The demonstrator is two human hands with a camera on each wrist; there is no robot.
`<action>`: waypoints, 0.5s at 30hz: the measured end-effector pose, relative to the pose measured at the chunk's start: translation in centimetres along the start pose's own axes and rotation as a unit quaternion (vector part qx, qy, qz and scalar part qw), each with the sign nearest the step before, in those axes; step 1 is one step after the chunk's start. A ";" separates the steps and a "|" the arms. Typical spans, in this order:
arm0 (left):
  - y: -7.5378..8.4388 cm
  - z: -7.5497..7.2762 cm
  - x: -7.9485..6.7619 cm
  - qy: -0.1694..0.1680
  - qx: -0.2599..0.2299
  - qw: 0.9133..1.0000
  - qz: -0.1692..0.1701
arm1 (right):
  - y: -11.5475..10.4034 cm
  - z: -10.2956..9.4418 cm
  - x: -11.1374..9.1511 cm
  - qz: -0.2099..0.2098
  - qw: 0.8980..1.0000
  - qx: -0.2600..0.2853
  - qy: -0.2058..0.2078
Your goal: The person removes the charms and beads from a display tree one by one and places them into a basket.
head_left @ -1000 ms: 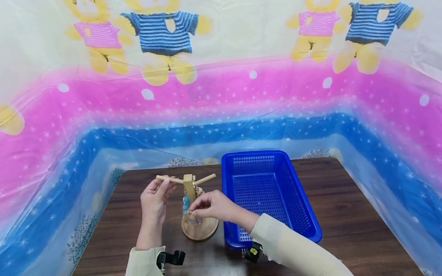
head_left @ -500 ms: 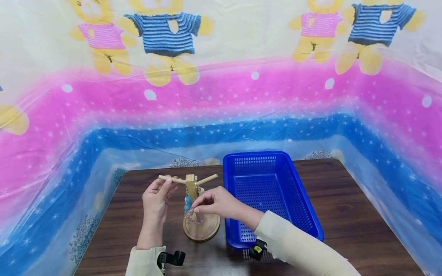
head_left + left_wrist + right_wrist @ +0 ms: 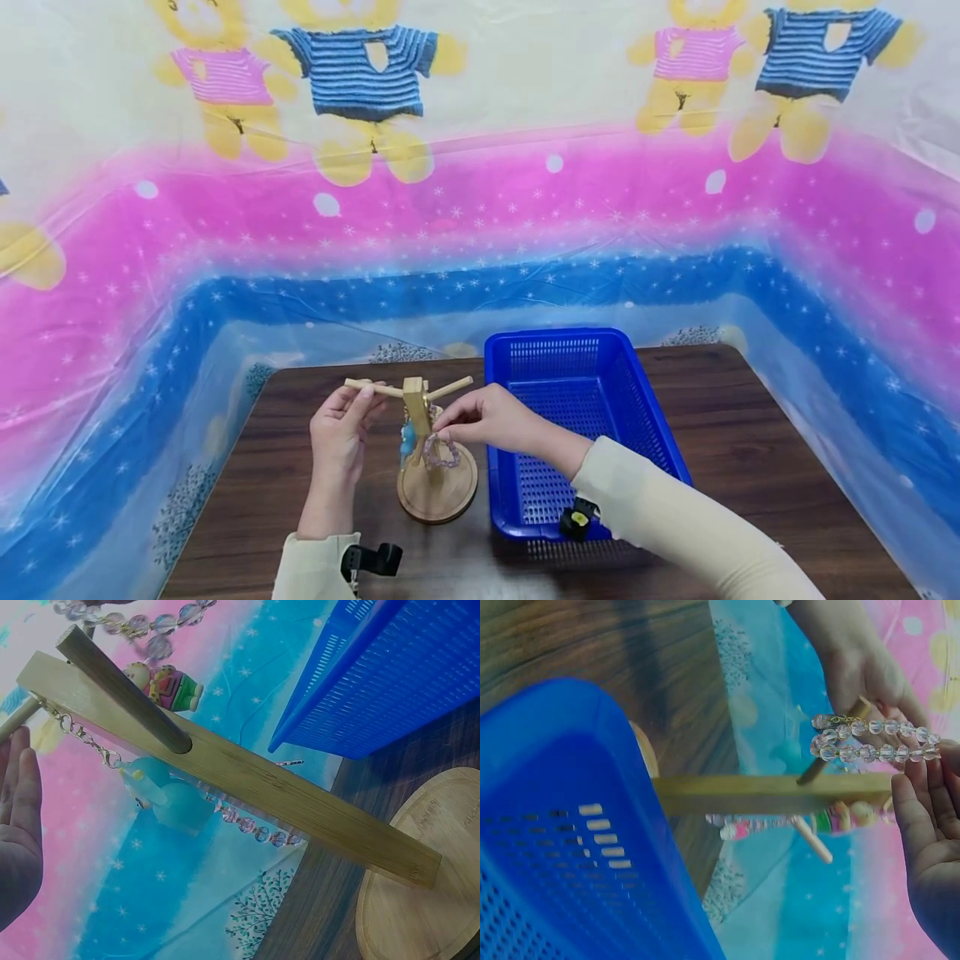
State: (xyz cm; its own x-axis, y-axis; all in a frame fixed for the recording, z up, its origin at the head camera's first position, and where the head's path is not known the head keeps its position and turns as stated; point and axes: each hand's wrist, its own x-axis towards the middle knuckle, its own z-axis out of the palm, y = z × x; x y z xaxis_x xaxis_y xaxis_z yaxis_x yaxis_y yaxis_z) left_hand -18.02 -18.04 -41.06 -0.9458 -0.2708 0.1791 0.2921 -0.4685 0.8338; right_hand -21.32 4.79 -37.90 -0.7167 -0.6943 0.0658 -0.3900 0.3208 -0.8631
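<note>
A wooden peg stand point(image 3: 415, 408) with a round base point(image 3: 453, 500) stands on the table. My left hand point(image 3: 336, 437) grips its left peg point(image 3: 386, 390) between thumb and fingers. In front of the post, my right hand point(image 3: 491, 419) pinches a bracelet of clear pinkish beads point(image 3: 453, 457) point(image 3: 885, 754), which hangs in a loop. A light-blue figure keychain point(image 3: 407, 440) point(image 3: 180, 802) dangles from the stand on a metal chain. Behind the post in the left wrist view are a small figure charm with green legs point(image 3: 176, 688) and another beaded strand point(image 3: 259, 831).
A blue perforated plastic basket point(image 3: 495, 433) is right of the stand, below my right forearm. The dark wood table point(image 3: 255, 500) is bordered by a printed cloth backdrop point(image 3: 480, 192). Another peg point(image 3: 453, 387) points out to the right.
My right hand has moved up and to the right with the bracelet, from beside the blue keychain to in front of the post. The left hand keeps its hold on the peg.
</note>
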 end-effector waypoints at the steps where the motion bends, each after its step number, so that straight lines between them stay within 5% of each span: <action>1: 0.0 0.0 0.0 -0.003 0.000 1.000 0.001 | 0.0 -0.3 -0.1 0.002 1.000 -0.005 0.001; 15: 0.1 0.0 0.2 0.009 0.007 1.000 -0.013 | 1.7 -4.4 -1.5 0.035 0.998 -0.052 0.026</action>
State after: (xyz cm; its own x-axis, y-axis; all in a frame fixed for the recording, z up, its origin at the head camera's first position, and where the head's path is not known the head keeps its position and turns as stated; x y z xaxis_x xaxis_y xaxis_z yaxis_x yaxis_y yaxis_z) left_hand -18.21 -18.12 -40.93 -0.9501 -0.2743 0.1485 0.2658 -0.4631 0.8455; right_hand -23.45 9.23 -37.29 -0.7726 -0.6339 0.0352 -0.3934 0.4346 -0.8102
